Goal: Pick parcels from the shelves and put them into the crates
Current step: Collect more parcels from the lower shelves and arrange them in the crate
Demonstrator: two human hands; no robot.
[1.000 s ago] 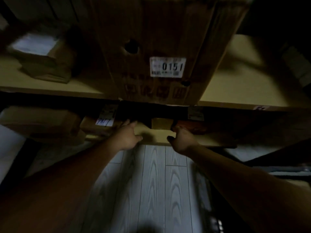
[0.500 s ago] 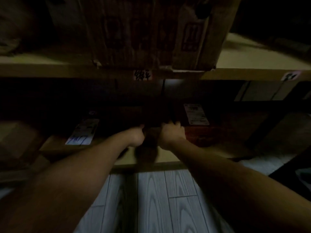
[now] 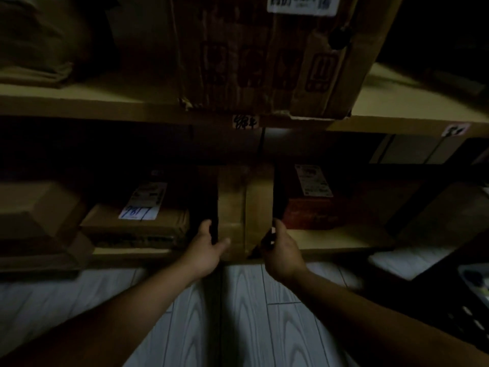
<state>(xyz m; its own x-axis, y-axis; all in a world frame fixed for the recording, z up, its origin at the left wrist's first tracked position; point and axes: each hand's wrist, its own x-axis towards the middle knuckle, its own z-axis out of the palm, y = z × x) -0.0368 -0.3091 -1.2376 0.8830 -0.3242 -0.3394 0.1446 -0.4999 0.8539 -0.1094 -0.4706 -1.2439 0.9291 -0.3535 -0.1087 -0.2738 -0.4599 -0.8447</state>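
Observation:
A narrow brown cardboard parcel (image 3: pixel 244 207) with a tape seam down its middle sticks out from the bottom shelf (image 3: pixel 338 241). My left hand (image 3: pixel 209 247) grips its left side, thumb on the front face and fingers round the dark side. My right hand (image 3: pixel 281 250) grips its right edge, fingers curled round the corner. The scene is very dim. A black crate (image 3: pixel 473 305) shows partly at the right edge.
A flat labelled parcel (image 3: pixel 137 221) and a bigger box (image 3: pixel 37 207) lie left of it; a reddish box (image 3: pixel 312 210) with a label lies right. A large carton (image 3: pixel 264 54) overhangs the shelf above. Grey wood-pattern floor (image 3: pixel 243 313) lies below.
The parcel has slid out from the dark shelf toward me and now shows its front. My hands moved apart from the middle to its two sides.

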